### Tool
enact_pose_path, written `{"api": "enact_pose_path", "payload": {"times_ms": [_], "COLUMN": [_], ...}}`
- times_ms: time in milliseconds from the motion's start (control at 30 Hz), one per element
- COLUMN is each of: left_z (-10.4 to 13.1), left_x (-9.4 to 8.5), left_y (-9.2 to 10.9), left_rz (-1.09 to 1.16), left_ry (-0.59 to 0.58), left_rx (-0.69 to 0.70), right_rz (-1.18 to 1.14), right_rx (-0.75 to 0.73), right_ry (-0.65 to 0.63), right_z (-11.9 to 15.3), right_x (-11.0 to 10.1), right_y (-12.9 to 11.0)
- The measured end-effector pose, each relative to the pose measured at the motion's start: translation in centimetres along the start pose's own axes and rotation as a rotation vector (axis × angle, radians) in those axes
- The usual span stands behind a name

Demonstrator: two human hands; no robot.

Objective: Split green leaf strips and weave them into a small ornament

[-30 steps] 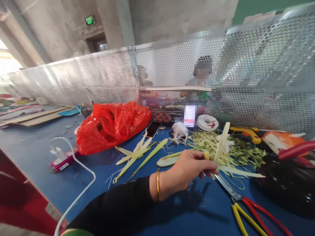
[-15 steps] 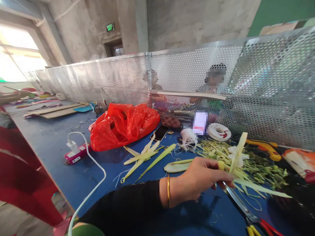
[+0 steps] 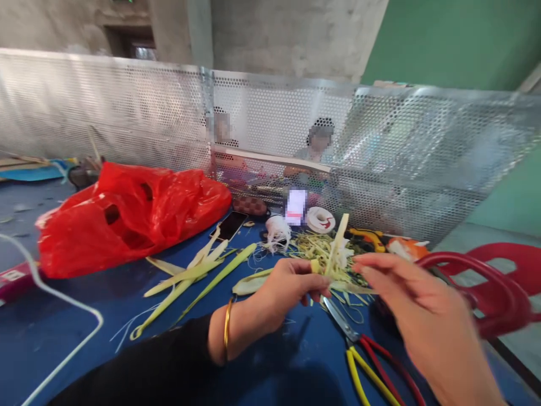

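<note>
A long perforated metal partition (image 3: 270, 113) is set behind a blue worktop (image 3: 118, 293), two people being partly seen through its holes. On the worktop's left side, a crumpled red plastic bag (image 3: 139, 220) is spread. In the foreground, the right hand (image 3: 426, 310) is raised over the worktop with its fingertips drawn near one another; whether anything is pinched in its grip cannot be told. By the left hand (image 3: 276, 290), in a closed grip of thumb and fingers, two pale leaf strips are held where they meet: an upright strip (image 3: 339, 239) is stood above the fingertips, and a level strip (image 3: 355, 288) is pointed toward the right hand, its far end hidden there. Red-and-yellow-handled scissors (image 3: 351, 334) are laid just beside the left hand. Behind the strips, a heap of green trimmings (image 3: 313, 243) is gathered, by which a good deal of cutting is suggested. A fan of loose leaves (image 3: 186, 276), a long green leaf (image 3: 224, 276) and a curled leaf (image 3: 251, 283) are left unheld, and are judged to be material not yet worked. With no binding made out around the two strips, the held piece is judged to be at an early stage; a tangle of white thread (image 3: 278, 232) is left lying near the heap.
</note>
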State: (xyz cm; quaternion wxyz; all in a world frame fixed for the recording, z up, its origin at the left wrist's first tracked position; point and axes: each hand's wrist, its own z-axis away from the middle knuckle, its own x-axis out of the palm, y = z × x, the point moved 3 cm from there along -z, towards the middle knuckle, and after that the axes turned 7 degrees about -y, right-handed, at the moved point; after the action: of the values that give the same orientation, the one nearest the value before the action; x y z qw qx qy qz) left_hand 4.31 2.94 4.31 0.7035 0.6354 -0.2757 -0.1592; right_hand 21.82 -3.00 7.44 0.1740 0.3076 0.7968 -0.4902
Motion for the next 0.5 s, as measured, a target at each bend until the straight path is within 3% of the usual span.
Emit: {"api": "enact_pose_path", "payload": {"times_ms": [67, 133, 300, 500], "left_z": [0.0, 0.1, 0.2, 0.1], "left_x": [0.0, -0.1, -0.3, -0.5], "left_y": [0.2, 0.4, 0.8, 0.7], "left_rz": [0.000, 0.002, 0.002, 0.003], "left_ry": [0.009, 0.017, 0.035, 0.042], "left_rx": [-0.002, -0.011, -0.025, 0.000], "right_rz": [-0.061, -0.042, 0.103, 0.289], "right_rx": [0.044, 0.013, -0.118, -0.139], "right_ry": [-0.151, -0.214, -0.142, -0.082], "right_z": [-1.5, -2.2, -1.6, -1.2], "right_x": [1.2, 2.0, 2.0, 2.1], "right_y": [-0.4, -0.9, -0.9, -0.8]}}
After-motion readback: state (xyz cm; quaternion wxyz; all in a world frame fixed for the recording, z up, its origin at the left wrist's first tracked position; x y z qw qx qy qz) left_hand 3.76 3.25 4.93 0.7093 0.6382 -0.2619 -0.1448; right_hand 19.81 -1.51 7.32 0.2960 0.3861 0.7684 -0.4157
